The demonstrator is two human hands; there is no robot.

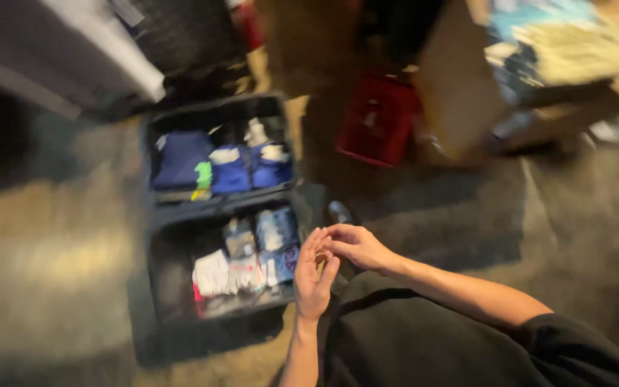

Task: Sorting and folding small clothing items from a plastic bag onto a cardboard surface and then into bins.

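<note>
The picture is motion-blurred, so fine detail is soft. An open black suitcase [216,215] lies flat on the floor [44,265], its 2 halves side by side along the view. The far half holds folded dark blue clothes [180,159], 2 brighter blue folded pieces [251,168] with white patches on top, and a small bright green item [203,174] between them. The near half holds a folded white cloth [211,273], several small patterned packets [275,236] and a strip of red at the lower edge.

Just to the right of the near half, the left hand [313,276] is raised with palm open and fingers upright, holding nothing that can be made out. The right hand [356,245] reaches across from the right, its fingers loosely curled and touching the left hand's fingertips; whether anything small lies between them cannot be told. Both forearms are bare, and dark cloth [410,344] covers the person's lap below them.

Farther off stand a red crate [377,118], a large cardboard box [460,86] with a pile of mixed things on top, and a grey and white object [73,57] at upper left.
</note>
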